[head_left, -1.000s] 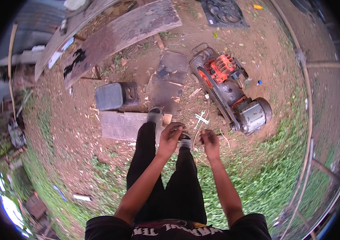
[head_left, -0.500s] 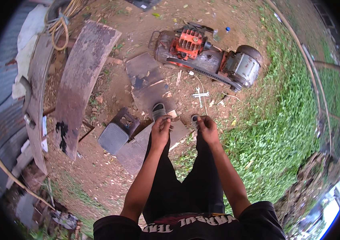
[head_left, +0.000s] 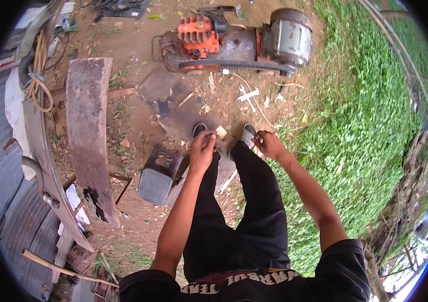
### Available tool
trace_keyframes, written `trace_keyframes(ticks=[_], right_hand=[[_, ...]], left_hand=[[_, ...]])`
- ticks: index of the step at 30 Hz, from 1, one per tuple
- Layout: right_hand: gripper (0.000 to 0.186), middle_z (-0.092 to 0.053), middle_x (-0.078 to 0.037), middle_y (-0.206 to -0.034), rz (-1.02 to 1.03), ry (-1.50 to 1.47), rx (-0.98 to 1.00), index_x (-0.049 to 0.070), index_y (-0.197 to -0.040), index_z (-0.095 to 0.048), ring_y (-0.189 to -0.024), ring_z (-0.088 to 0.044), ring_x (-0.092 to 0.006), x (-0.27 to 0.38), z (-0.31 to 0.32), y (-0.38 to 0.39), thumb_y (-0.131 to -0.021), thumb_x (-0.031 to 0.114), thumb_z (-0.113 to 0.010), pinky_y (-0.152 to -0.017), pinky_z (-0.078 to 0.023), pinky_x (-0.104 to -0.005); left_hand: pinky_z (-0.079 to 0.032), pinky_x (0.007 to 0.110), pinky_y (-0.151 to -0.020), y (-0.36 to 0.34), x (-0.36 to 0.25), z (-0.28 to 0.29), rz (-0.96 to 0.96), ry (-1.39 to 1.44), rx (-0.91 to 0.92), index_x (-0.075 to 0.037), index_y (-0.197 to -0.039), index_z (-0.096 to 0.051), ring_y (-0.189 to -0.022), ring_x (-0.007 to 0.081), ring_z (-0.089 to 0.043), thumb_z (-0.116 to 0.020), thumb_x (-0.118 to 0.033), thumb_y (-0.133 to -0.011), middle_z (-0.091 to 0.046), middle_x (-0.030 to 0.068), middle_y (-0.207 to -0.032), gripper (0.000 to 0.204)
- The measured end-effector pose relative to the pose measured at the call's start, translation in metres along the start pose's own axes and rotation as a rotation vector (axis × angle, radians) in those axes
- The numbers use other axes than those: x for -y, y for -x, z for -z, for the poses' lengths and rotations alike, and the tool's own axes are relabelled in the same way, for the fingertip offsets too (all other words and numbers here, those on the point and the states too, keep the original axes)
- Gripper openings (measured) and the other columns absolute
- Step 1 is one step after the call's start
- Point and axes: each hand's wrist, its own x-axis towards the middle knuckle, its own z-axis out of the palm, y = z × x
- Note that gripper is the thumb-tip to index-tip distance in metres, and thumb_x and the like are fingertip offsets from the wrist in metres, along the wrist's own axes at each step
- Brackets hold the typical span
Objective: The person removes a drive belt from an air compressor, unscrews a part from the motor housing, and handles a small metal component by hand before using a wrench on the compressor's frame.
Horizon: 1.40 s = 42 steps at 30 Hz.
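Observation:
My left hand (head_left: 203,146) is closed over my left shoe, its fingers curled and pinched; what it holds, if anything, is too small to make out. My right hand (head_left: 267,143) hangs above my right shoe with fingers bent inward, its grip also unclear. Beyond them, crossed silver wrenches (head_left: 247,96) lie on the dirt beside a thin pale cord (head_left: 266,116). Farther up sits a rusty compressor with an orange pump (head_left: 199,38), a black belt (head_left: 239,65) and a silver motor (head_left: 288,40). A plastic stool (head_left: 156,178) stands left of my legs.
Dark worn sheets (head_left: 171,100) lie under my feet. A weathered plank (head_left: 87,121) and corrugated metal sheets (head_left: 2,181) are on the left, with a coiled hose (head_left: 40,88). Grass (head_left: 360,141) and poles (head_left: 398,43) are on the right. A black fan unit (head_left: 118,6) lies at the top.
The view has rotated, so the compressor now lies crosswise at the top and the planks upright at left. My feet have shifted, and my right hand has moved slightly outward.

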Motion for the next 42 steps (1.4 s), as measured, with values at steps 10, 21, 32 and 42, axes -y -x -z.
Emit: trace_keyframes(ticks=[10, 21, 32, 42], right_hand=[[0.031, -0.064, -0.024, -0.094, -0.081, 0.101, 0.01, 0.002, -0.094, -0.06, -0.092, -0.061, -0.0414, -0.141, -0.039, -0.066, -0.088, 0.032, -0.056, -0.08, -0.049, -0.0475], [0.027, -0.064, -0.025, -0.098, -0.203, -0.074, -0.02, 0.001, -0.097, -0.061, -0.095, -0.061, -0.0403, -0.202, -0.088, -0.078, -0.084, 0.025, -0.057, -0.085, -0.05, -0.0461], [0.031, -0.058, -0.014, -0.117, 0.342, 0.839, -0.147, 0.005, -0.116, -0.057, -0.111, -0.056, -0.0267, -0.28, -0.126, -0.232, -0.09, 0.016, -0.043, -0.088, -0.047, -0.0377], [0.047, -0.045, -0.016, -0.132, 0.589, 1.006, 0.045, 0.01, -0.138, -0.038, -0.118, -0.052, -0.0292, -0.33, -0.154, -0.302, -0.092, 0.02, -0.041, -0.102, -0.04, -0.043]], left_hand=[[-0.047, 0.024, -0.065, -0.055, 0.044, -0.028, -0.007, -0.204, 0.016, -0.006, -0.106, -0.061, -0.075, 0.0089, -0.058, -0.056, -0.02, -0.095, -0.066, 0.0023, -0.094, 0.018], [-0.046, 0.023, -0.068, -0.065, 0.029, -0.074, 0.035, -0.486, 0.196, -0.005, -0.11, -0.06, -0.079, 0.009, -0.059, -0.055, -0.02, -0.096, -0.066, 0.0034, -0.096, 0.022], [-0.05, 0.037, -0.077, -0.232, 0.082, -0.109, -0.487, -1.226, 0.537, 0.0, -0.108, -0.059, -0.086, 0.0267, -0.065, -0.058, -0.021, -0.091, -0.066, 0.0154, -0.097, 0.028], [-0.047, 0.045, -0.088, -0.239, 0.045, -0.123, -0.845, -1.598, 0.637, 0.0, -0.116, -0.056, -0.104, 0.0386, -0.058, -0.059, -0.028, -0.09, -0.061, 0.0208, -0.111, 0.038]])
